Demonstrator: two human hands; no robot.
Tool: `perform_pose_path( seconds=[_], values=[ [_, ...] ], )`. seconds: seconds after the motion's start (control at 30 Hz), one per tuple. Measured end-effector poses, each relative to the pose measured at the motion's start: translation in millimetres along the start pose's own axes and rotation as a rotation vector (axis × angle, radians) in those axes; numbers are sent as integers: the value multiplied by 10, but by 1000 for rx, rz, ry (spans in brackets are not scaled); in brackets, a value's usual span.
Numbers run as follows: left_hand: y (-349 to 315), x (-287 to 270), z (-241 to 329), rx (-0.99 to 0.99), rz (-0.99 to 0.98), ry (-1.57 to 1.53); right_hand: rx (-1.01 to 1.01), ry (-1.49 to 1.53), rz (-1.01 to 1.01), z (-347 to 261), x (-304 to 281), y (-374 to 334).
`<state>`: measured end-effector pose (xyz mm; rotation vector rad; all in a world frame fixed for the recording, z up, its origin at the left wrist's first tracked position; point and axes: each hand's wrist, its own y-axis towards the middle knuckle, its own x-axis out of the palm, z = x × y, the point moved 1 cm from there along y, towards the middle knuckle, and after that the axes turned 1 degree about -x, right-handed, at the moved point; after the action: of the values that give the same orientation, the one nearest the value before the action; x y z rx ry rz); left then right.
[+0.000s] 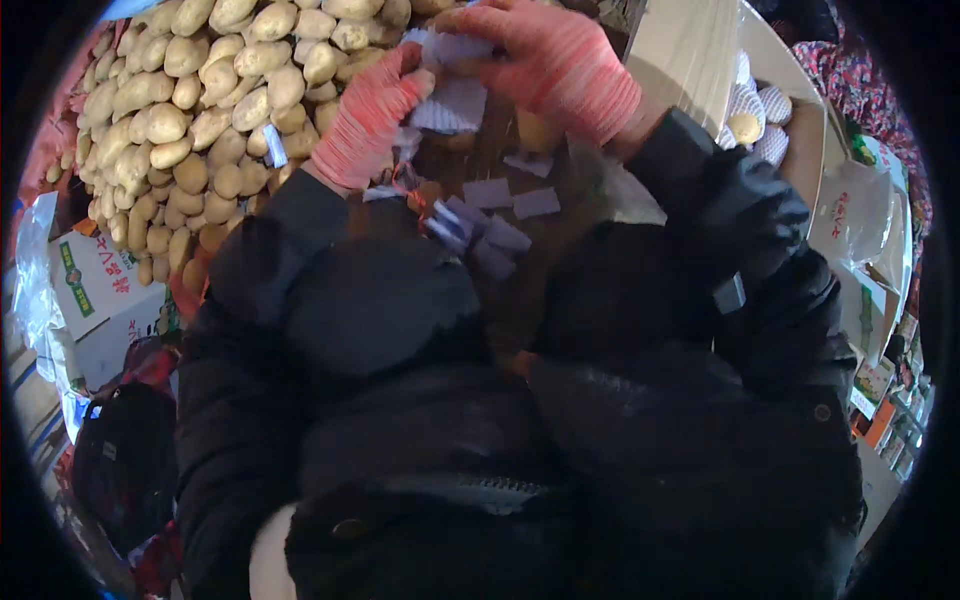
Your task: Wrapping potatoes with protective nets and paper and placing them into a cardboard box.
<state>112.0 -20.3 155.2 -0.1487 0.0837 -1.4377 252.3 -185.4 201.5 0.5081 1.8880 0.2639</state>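
Both of my hands wear red-and-white knit gloves and meet at the top centre. Between them is a pale foam net sleeve (450, 108), whose ribbed lower part shows under my fingers. My left hand (365, 125) is closed on its left side, thumb and fingertips pressed against it. My right hand (560, 65) reaches over from the right, fingers bent around its upper part. Whether a potato is inside the sleeve is hidden. Several flat foam sleeves (487, 193) lie scattered below my hands, near a red string or strip (405, 185).
A large heap of potatoes (215, 110) fills the upper left. At the upper right stands an open carton (685, 50) with net-wrapped potatoes (770, 105) beside its flap. White printed boxes (95, 280) stand at the left, others at the right. Clear plastic (620, 185) lies below my right wrist.
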Motion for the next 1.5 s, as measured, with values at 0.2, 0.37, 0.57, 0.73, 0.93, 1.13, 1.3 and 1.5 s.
perform_pose_path(
  seconds=[0.2,0.37,0.57,0.73,0.93,1.13,1.3,1.5],
  values=[
    [-125,-109,-299,-18,21,-329,-182,58,-133,-118,79,204],
    [-55,-257,-1030,-65,-101,-209,388,564,-437,46,588,117],
    [189,-255,-2522,-18,-537,1341,470,638,-298,576,633,-133],
    [88,95,-2494,-464,-618,1261,310,449,-124,978,571,-441],
    [24,61,-2255,-553,-518,1224,623,696,-88,986,425,-578],
    [212,-184,-1246,-247,187,-47,47,292,252,649,129,-347],
    [385,468,495,-158,-261,-949,211,172,312,122,-473,-166],
    [278,854,580,230,-90,146,452,1705,451,-322,-864,-514]
  ],
)
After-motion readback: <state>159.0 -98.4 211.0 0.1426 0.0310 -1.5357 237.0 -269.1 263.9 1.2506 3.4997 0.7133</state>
